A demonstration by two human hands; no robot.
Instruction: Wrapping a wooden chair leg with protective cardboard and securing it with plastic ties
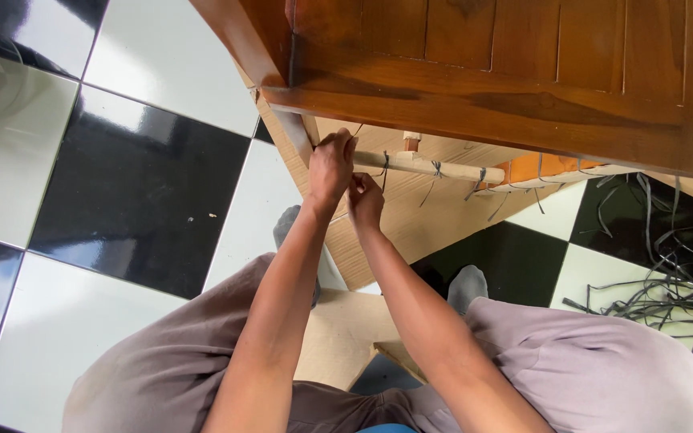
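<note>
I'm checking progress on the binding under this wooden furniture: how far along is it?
Done: several grey ties already sit along the pale rod. In hand: left hand and right hand pinch at the rod's left end. Left: loose grey strips lie unused on the floor.

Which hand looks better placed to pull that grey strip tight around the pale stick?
Probably the right hand: its fingertips pinch at the grey strip just under the pale stick. The left hand wraps the stick's end by the wooden frame, steadying it.

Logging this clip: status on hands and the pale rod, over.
Left hand gripping pale rod end. Right hand pinching grey strip just below it. Wooden furniture edge close overhead.
</note>
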